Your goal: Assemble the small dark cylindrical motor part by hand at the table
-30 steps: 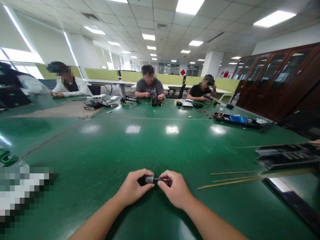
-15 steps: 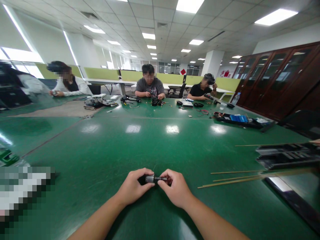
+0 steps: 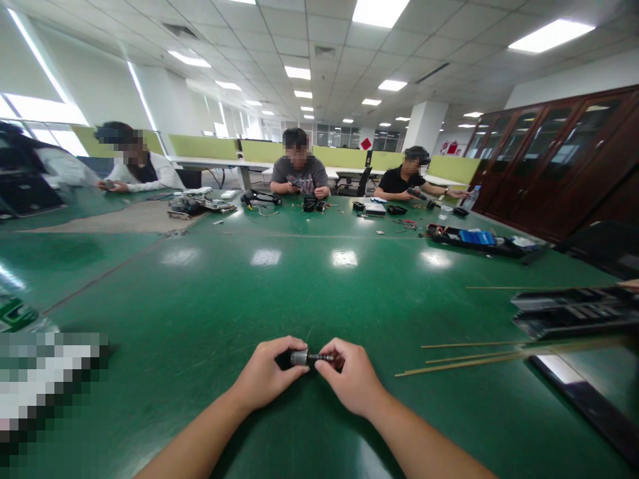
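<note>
Close to the near side of the green table, my left hand (image 3: 268, 374) pinches a short silvery metal cylinder (image 3: 299, 357) between thumb and fingers. The cylinder lies sideways and looks like a small motor body. From its right end runs a thin, dark, stepped shaft (image 3: 319, 357). My right hand (image 3: 352, 374) is closed round the shaft's outer end with thumb and fingertips. Its far tip is partly hidden by those fingers. Both hands are low over the table, a short gap apart.
Thin yellowish sticks (image 3: 459, 364) and a black slotted part (image 3: 569, 309) lie at right, beside a dark flat object (image 3: 584, 406). A black tray (image 3: 479, 247) sits farther back. A blurred-out block (image 3: 50, 386) is at left. Several people sit across the table.
My hands and the metal cylinder look unmoved. Across the table at right, a person's hand has come down from the head and stretched out towards a clear bottle.
</note>
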`<state>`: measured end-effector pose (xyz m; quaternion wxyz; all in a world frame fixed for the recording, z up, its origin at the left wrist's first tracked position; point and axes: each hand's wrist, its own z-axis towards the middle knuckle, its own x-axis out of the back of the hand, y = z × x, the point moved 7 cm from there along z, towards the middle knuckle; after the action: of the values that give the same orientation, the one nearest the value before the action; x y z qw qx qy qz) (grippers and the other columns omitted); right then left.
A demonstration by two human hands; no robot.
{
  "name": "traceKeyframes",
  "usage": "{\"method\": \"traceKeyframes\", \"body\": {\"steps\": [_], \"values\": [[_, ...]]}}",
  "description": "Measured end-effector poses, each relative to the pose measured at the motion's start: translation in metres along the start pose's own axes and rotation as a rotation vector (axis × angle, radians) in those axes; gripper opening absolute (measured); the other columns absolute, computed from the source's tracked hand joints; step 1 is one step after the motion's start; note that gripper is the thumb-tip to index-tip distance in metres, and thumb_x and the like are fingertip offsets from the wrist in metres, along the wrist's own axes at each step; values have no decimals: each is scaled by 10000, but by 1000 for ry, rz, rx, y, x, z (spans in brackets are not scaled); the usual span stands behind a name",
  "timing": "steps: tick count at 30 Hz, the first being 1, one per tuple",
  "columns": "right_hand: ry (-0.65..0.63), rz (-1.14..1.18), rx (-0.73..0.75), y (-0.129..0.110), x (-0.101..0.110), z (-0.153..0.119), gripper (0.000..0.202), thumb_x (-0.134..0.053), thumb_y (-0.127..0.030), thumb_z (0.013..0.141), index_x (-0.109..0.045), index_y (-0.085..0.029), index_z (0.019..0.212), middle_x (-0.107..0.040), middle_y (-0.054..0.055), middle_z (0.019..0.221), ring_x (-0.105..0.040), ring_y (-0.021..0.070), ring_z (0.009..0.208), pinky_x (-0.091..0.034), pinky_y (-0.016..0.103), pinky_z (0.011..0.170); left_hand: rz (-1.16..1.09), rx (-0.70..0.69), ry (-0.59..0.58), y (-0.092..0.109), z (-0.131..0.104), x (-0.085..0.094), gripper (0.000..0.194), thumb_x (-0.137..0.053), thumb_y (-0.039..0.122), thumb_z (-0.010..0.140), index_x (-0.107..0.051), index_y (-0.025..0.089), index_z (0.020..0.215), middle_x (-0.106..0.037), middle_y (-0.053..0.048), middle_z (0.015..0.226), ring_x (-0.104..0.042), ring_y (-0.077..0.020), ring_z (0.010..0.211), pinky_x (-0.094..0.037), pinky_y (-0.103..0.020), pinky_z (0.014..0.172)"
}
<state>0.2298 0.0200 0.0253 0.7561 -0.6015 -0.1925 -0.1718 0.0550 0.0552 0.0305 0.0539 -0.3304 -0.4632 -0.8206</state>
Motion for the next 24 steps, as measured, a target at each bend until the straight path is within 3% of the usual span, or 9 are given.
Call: {"method": "traceKeyframes", "body": {"steps": [24], "values": [[15,26,-2,-5,3,0,57,-644,-239,854,-650,-186,874,-661,-4,741,-604,138,644,-426,226,584,30,-15,44,-3,-1,5,278,-753,267,784,-679,227,1049,-731,-61,1027,-689,-230,966,-541,-354,892]]}}
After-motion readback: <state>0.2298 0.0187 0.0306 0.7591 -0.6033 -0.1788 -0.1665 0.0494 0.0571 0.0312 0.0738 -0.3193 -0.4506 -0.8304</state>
